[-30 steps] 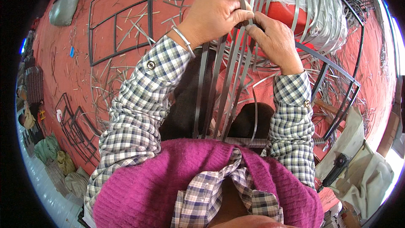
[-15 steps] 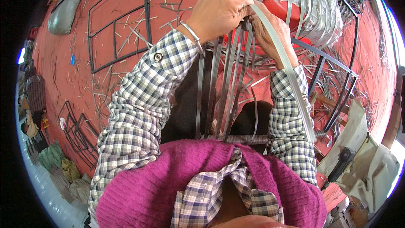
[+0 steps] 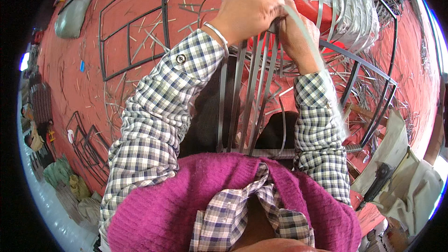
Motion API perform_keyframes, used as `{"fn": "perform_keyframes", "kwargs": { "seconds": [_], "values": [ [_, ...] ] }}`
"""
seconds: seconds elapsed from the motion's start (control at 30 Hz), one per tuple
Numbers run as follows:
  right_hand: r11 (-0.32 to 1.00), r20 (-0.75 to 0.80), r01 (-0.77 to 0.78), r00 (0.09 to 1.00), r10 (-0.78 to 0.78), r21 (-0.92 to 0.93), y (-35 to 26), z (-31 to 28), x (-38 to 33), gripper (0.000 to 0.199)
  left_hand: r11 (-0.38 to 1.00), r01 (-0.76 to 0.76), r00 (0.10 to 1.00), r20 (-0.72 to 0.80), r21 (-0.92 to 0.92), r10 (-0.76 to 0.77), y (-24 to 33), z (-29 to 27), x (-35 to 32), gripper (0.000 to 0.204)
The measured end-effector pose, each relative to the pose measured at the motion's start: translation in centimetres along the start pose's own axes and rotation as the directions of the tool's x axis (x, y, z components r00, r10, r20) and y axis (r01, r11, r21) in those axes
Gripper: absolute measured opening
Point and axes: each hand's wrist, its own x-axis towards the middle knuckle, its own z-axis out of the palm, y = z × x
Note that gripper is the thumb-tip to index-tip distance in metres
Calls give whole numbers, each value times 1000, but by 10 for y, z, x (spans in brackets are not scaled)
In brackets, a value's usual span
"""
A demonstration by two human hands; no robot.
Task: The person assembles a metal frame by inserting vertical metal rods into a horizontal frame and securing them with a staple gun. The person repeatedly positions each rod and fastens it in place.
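At the upper middle, my left hand (image 3: 249,8) is closed with its fingertips on a flat grey plastic strip (image 3: 305,32). The strip's loose length arcs over my right wrist and down past the forearm, blurred by motion. Right against it, my right hand (image 3: 299,37) is curled, its fingertips mostly hidden behind the left; what they grip does not show. Below both hands, several parallel grey strips (image 3: 252,93) run stretched down toward my lap. They meet a frame bar (image 3: 275,153) wrapped in strip, close to my body.
A clear-wrapped bundle (image 3: 350,14) banded with strips and a red piece lies beyond my right hand. Dark metal frames (image 3: 165,14) lie on the red floor at left, another frame (image 3: 364,63) at right. Strip scraps litter the floor. A beige cloth (image 3: 387,144) hangs at the right.
My left hand has shifted slightly up and turned over more of the right hand's fingers. The loose strip has swung inward, closer to my right forearm.
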Motion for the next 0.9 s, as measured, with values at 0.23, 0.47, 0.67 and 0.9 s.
{"fn": "perform_keyframes", "kwargs": {
  "seconds": [0.23, 0.47, 0.67, 0.9],
  "values": [
    [1000, -59, -2, 998, 0, -28, -5, 8, 2, 42, 992, 76, 989, 118, 96, -87, -15, 12, -5, 23],
    [995, -3, -22, 1000, 22, -97, -1, -3, -1, 31, 972, 207, 923, 307, 113, -233, -18, 16, -12, 36],
    [981, -150, 146, 981, -126, 128, 30, -59, -41, 25, 962, 254, 906, 324, 102, -274, -7, 16, -9, 36],
    [806, -486, -592, 704, 518, 2, 166, -240, -282, 39, 971, 202, 942, 247, 125, -227, -4, 14, -13, 37]
  ]
}}
